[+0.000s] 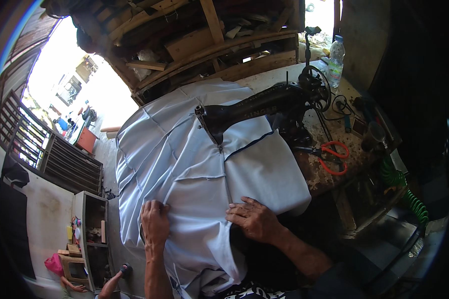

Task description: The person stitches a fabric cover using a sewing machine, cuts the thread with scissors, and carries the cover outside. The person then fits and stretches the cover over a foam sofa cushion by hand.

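At the far side, a rack (219, 48) is built of rough, unpainted wood. A table (309, 172), its surface worn and patchy, is largely covered by a broad white cloth (264, 172), which is spread beneath and around the machine (257, 109), toward the near edge. The machine is formed of dark metal, with a long, rounded arm. Light is caught by the cloth's smooth weave; its left side is rippled by long folds, and it is crossed by raised seams (199, 177) and, right of the needle, a dark strip (248, 146).

The cloth is touched by the left hand (155, 223), fingers bunched and bent, and by the right hand (254, 219), fingers slightly parted; whether it is gripped cannot be told. At right are seen a clear plastic bottle (336, 62) and orange-handled scissors (319, 152).
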The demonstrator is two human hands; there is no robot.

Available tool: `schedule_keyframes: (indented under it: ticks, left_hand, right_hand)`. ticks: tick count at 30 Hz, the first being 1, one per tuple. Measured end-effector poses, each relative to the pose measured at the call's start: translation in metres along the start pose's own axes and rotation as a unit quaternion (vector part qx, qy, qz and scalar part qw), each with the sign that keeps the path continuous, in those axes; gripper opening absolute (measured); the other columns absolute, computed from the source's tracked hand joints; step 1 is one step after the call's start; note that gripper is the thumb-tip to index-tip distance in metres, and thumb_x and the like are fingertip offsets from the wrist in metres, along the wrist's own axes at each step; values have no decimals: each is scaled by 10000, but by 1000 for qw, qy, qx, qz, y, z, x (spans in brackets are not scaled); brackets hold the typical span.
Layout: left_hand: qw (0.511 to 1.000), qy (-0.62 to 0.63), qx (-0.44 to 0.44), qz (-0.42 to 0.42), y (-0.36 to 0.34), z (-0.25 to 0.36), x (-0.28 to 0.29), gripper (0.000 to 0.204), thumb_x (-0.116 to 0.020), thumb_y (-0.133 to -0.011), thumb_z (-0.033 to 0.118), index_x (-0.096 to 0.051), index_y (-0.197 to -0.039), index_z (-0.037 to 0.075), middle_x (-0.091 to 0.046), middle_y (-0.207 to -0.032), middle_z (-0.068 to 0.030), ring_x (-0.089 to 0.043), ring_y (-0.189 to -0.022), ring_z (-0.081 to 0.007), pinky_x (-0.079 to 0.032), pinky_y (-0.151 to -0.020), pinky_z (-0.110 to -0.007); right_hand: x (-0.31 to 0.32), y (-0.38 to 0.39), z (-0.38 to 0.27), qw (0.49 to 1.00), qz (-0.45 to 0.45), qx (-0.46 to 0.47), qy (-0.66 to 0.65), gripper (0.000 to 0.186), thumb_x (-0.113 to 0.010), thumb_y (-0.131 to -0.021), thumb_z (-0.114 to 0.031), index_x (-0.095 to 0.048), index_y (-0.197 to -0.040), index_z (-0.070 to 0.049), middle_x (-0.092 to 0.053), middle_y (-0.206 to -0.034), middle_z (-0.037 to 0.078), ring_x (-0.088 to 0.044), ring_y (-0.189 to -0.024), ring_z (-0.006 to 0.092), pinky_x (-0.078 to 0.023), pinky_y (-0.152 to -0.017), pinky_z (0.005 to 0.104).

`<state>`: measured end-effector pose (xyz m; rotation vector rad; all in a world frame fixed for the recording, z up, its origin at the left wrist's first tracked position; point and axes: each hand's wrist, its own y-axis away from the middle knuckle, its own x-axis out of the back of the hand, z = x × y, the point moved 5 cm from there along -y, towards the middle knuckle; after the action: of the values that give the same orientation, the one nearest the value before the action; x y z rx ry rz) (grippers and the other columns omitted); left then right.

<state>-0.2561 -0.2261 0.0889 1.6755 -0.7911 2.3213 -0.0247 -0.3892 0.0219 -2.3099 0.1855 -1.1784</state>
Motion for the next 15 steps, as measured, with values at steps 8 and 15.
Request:
schedule_keyframes:
  ticks: [8,15]
  left_hand:
    - [963,204,-175,-12,-31,127,-30,141,-682,-889,82,-693,-1012,13,-655,-936,-177,-646,-922,-368,-513,-803,-447]
    - [970,161,4,-184,-73,113,-86,355,-780,-799,232,-691,-1059,7,-729,-920,-157,-719,-872,-307,-551,-806,-411]
  right_hand:
    - [13,-9,-10,999,34,12,0,286,-629,-838,-92,-706,-1114,-96,-674,-1179,66,-609,-1198,249,-468,-1082,429]
    - [23,-34,-9,988,89,-42,-122,364,-651,-863,-38,-689,-1221,-89,-661,-1230,93,-598,-1193,306,-510,-1014,401]
